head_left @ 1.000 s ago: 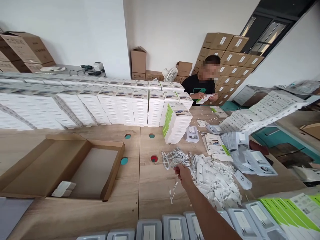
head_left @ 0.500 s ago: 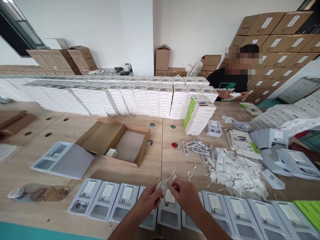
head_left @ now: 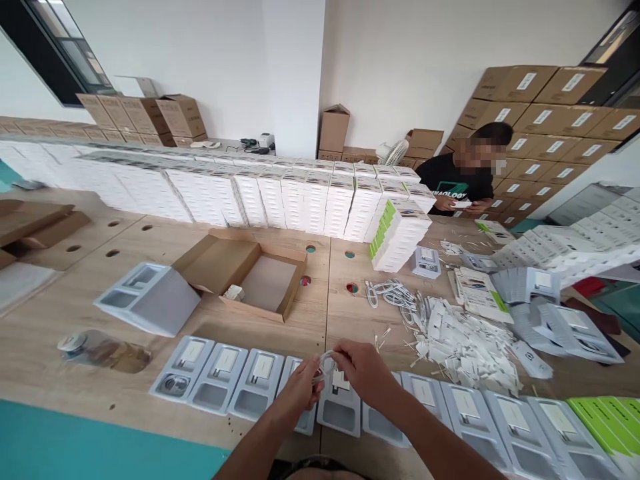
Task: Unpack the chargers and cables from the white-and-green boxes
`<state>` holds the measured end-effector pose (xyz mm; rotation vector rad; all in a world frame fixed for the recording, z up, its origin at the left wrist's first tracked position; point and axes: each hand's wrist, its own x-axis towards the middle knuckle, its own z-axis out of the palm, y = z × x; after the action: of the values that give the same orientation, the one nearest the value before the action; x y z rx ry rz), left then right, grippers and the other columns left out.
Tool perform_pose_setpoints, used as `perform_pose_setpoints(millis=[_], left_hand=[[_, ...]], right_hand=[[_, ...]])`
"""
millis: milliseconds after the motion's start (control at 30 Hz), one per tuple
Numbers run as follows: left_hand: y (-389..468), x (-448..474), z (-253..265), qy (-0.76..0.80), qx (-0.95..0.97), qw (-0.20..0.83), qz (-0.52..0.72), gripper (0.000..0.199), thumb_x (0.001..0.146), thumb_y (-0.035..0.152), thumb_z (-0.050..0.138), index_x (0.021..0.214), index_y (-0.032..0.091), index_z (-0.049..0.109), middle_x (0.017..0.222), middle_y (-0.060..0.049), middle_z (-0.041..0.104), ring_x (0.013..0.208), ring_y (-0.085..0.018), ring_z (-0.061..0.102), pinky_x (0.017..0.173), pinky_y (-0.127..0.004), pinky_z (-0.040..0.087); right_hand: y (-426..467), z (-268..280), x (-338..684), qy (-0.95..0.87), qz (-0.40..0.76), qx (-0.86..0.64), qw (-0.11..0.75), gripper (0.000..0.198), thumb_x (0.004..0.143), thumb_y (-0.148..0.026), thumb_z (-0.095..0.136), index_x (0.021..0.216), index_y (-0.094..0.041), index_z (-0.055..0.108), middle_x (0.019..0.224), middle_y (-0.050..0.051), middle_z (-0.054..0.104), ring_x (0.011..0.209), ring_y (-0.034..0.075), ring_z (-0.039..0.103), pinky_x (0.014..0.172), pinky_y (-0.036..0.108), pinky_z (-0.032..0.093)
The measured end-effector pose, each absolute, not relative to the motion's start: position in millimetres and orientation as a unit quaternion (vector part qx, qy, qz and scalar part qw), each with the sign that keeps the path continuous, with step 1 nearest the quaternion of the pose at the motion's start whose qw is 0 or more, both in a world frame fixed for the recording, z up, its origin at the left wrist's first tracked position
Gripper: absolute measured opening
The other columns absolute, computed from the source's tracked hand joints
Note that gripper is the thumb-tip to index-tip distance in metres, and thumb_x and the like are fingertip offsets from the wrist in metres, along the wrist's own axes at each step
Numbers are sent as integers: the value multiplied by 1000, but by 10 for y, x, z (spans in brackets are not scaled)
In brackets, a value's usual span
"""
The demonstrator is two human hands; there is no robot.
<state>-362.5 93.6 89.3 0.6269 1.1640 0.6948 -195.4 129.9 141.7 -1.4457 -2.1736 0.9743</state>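
A coiled white cable (head_left: 324, 365) is held between my two hands, above a row of grey plastic trays. My left hand (head_left: 304, 385) closes round the coil from the left. On its other side, the fingers of my right hand (head_left: 354, 363) pinch the cable. Below them lies a tray (head_left: 339, 417) with a white charger (head_left: 341, 380) in its upper compartment and a bare lower one. Other trays in the row hold chargers too. The leftmost tray (head_left: 161, 387) also has a coiled cable (head_left: 175, 384) in its lower compartment.
Loose white cables (head_left: 393, 293) and a heap of small white pieces (head_left: 470, 347) lie right of centre. An opened cardboard box (head_left: 283, 303), stacked trays (head_left: 170, 307) and a plastic bottle (head_left: 103, 351) are left. White boxes (head_left: 280, 200) line the back; a person (head_left: 463, 177) works behind.
My right hand has moved slightly up with the cable, and the cable ends that stuck up are now drawn in at the fingers. The camera view has shifted and tilted.
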Motion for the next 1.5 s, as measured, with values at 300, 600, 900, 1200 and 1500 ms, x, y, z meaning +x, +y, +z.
perform_pose_setpoints(millis=[300,600,900,1200,1500], left_hand=[[926,-3621,904,504,257,761,318,49,78,67,49,87,19,50,60,7,40,45,-4,25,47,-24,5],[939,-3556,856,488,272,758,337,48,80,68,43,84,21,43,61,7,39,47,-7,27,46,-23,8],[1033,-3740,1132,523,477,586,394,31,84,47,60,100,21,54,85,0,54,80,-15,46,73,-26,36],[1088,-3729,1079,503,486,640,318,33,89,46,48,100,16,56,69,1,56,55,-11,43,53,-24,32],[1057,-3805,1224,474,460,701,269,31,86,46,50,90,16,58,71,-1,61,52,-10,51,47,-22,32]], right_hand=[[1132,1188,-2081,-622,477,-543,302,28,92,-41,46,81,-20,62,63,0,65,54,14,61,50,22,44],[1111,1115,-2028,-743,303,-550,231,30,94,-35,44,81,-23,69,67,2,63,63,16,59,60,25,41],[1290,1340,-1778,-802,208,-500,253,37,86,-20,49,122,-24,58,132,10,54,125,28,44,104,45,33],[1271,1257,-1853,-683,420,-519,297,21,85,-26,54,96,-23,71,84,2,70,77,18,62,70,27,45],[1231,1023,-1905,-561,596,-508,268,32,83,-43,56,93,-14,65,75,6,71,69,17,66,61,27,51]])
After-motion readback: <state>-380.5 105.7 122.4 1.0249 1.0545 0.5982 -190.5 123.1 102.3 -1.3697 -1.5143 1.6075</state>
